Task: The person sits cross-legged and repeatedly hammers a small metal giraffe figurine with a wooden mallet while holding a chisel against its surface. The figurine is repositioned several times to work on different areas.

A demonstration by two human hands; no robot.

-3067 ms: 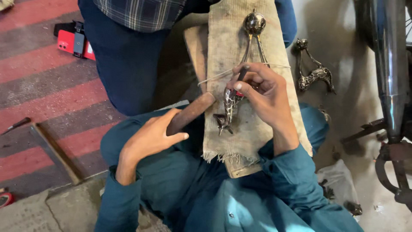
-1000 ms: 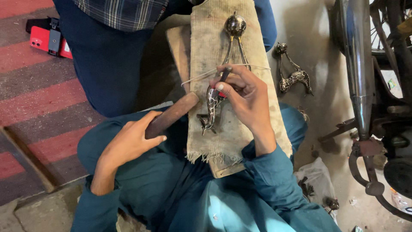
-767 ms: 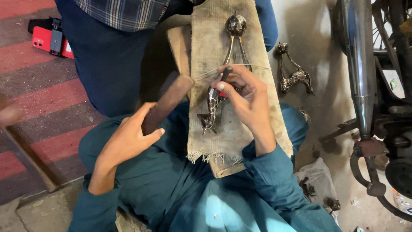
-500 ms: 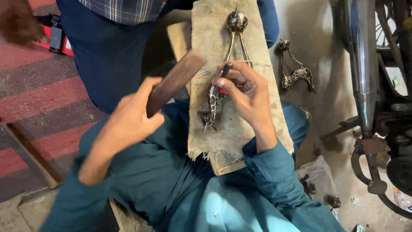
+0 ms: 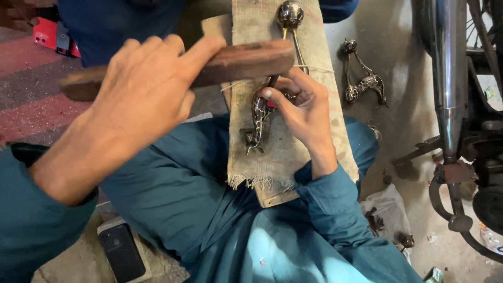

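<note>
Here the left hand [image 5: 141,89] grips a wooden block [image 5: 230,60] above the metal figure [image 5: 259,118], which the right hand [image 5: 301,102] pinches

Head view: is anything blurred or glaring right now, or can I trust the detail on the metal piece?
Head view: the left hand and its wooden block sit close to the lens and look soft; the right hand and the metal figure on the cloth-covered board are sharp; glare only on the round metal knob.

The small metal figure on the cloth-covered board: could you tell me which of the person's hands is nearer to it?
Right. The right hand rests on the metal figure, fingers pinning it to the board. The left hand is raised to its left, gripping a wooden block.
</note>
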